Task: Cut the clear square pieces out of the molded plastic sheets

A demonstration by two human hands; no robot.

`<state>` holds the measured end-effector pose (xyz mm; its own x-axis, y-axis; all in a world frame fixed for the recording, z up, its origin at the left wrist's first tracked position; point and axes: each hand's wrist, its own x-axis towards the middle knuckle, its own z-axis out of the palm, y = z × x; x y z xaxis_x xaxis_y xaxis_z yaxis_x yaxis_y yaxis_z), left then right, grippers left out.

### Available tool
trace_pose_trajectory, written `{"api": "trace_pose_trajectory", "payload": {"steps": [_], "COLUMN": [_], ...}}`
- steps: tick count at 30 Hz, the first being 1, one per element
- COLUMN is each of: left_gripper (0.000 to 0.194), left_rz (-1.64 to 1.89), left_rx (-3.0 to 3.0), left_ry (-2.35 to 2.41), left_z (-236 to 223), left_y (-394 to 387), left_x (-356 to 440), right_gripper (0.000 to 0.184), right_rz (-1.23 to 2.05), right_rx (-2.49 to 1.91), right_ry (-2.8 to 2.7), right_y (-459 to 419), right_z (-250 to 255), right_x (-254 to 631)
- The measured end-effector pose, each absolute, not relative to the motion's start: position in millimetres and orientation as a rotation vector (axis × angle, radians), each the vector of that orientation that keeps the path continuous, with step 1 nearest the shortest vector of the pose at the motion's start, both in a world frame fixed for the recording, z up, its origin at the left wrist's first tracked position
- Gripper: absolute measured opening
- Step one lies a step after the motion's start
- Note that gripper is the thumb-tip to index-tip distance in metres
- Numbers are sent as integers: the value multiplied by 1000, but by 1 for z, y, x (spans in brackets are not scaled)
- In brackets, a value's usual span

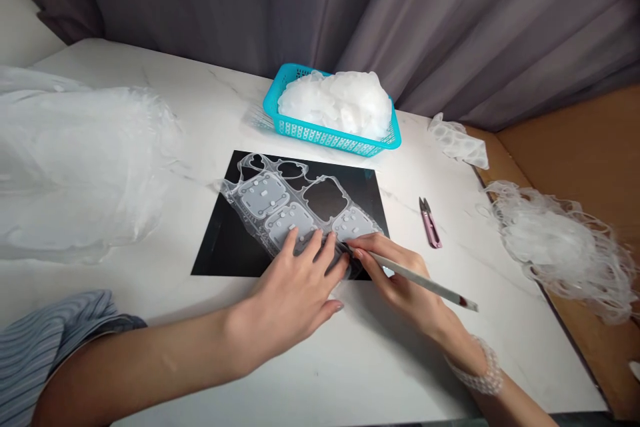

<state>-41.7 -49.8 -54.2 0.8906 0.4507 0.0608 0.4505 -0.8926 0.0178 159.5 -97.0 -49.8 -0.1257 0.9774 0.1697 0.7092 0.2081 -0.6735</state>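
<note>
A home-like workroom, with marble-top table (210,113) and grey curtains (225,7).

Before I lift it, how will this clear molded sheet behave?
The clear molded sheet is probably floppy, since its narrow strips bend around the openings. It is likely light, and may slide on the glossy black mat.

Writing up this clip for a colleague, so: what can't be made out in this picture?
Head view: the tip of the slim white tool in the right hand, hidden by the fingers and shadow.
Head view: the near part of the clear moulded plastic sheet, covered by the left hand.
Head view: the separate pieces in the white heap in the teal basket, too pale and blended to tell apart.
Head view: the right forearm, cut off by the bottom edge.
</note>
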Motion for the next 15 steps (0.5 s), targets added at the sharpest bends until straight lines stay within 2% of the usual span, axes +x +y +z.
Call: {"api": "trace_pose_trajectory", "payload": {"steps": [15], "left_gripper": [54], "left_rz": [3], "left_rx": [3097], "left_ry": [657], "left_z": [-45], "left_y": [-45], "left_x": [-42], "right_gripper": [22], "right_rz": [378], "right_rx": [-1583], "right_ry": [-1960], "right_y": [-112], "right_z": [-50], "right_x": [153]}}
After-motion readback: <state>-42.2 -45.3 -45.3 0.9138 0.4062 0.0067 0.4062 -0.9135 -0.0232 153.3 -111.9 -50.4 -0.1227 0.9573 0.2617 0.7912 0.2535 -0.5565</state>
